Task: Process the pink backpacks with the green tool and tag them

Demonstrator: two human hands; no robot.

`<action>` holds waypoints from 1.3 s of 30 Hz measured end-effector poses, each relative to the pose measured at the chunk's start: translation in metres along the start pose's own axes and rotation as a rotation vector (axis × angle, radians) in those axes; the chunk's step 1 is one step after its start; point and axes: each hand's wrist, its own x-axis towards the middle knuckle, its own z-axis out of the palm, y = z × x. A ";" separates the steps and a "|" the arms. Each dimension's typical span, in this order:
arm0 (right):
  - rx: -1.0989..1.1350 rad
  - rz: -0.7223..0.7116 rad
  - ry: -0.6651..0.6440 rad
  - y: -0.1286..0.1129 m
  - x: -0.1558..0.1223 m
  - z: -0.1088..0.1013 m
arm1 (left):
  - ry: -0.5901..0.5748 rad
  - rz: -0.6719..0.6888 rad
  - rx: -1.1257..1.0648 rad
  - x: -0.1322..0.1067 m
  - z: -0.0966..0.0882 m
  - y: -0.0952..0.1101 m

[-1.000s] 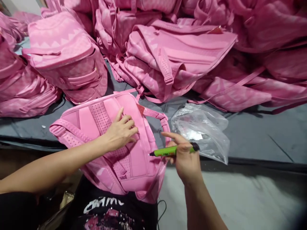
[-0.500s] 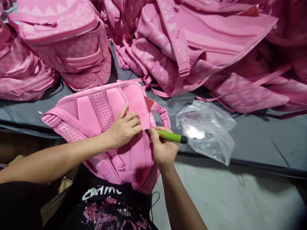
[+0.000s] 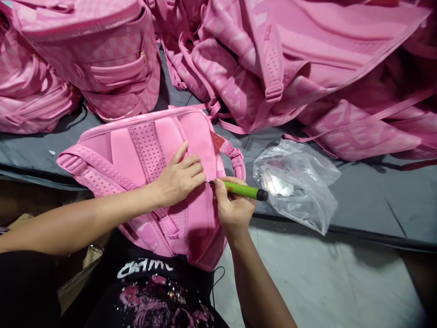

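Note:
A pink backpack (image 3: 143, 150) lies back-side up on the grey table edge, partly over my lap. My left hand (image 3: 179, 175) rests on its padded back panel, fingers curled and pressing the fabric down. My right hand (image 3: 234, 207) grips a green marker (image 3: 241, 189) with a black cap end. The marker's tip touches the backpack right beside my left fingertips. A small red tag (image 3: 216, 141) sticks out near the bag's top handle.
Several more pink backpacks (image 3: 95, 50) are piled across the back of the grey table (image 3: 375, 191). A crumpled clear plastic bag (image 3: 297, 182) lies right of the marker. A pale floor (image 3: 324, 282) shows below the table edge.
My right hand has swung the marker left from beside the plastic bag until its tip meets the backpack by my left fingers. My left hand has stayed on the bag; the view has dipped closer.

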 end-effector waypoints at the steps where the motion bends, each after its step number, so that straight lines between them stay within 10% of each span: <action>1: 0.001 0.010 0.002 0.000 0.000 0.000 | -0.007 -0.005 0.003 0.000 0.000 0.000; 22: -0.122 -0.130 -0.074 0.006 0.008 -0.010 | -0.127 -0.043 0.027 0.004 -0.003 0.003; 31: -0.112 -0.170 -0.084 0.015 0.009 -0.012 | -0.461 0.217 0.011 0.039 -0.050 -0.034; 35: -0.076 -0.159 -0.068 0.014 -0.002 -0.019 | -0.612 0.046 0.098 0.049 -0.068 -0.061; 39: 0.029 -0.395 -0.017 -0.010 -0.009 -0.015 | -0.566 -0.039 0.038 0.056 -0.112 -0.041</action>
